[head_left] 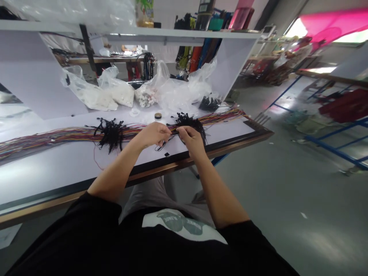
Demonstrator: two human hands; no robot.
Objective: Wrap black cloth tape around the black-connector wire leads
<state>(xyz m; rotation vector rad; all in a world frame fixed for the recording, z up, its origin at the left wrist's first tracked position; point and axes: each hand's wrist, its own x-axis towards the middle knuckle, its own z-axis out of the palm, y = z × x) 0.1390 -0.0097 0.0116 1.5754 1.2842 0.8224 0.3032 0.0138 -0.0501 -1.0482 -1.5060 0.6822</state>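
Observation:
My left hand [154, 135] is closed in a pinch above the bench, just in front of a long bundle of thin coloured cords [71, 134]. Close by on its right, my right hand [192, 141] also pinches, thumb against fingers. Whatever sits between the fingertips is too small to make out. Behind my right hand lies a cluster of black cord ends [198, 124], partly hidden by it. A second black cluster [110, 134] rests on the bundle to the left of my left hand. Below the hands, a small black piece [167, 154] lies on the white bench top.
Clear plastic bags of white parts [120, 94] stand along the back of the bench, beside a small round tin [158, 115]. A shelf [172, 32] with bottles spans above. The bench's dark front edge [230, 145] runs before me. Another person [300, 53] is far right.

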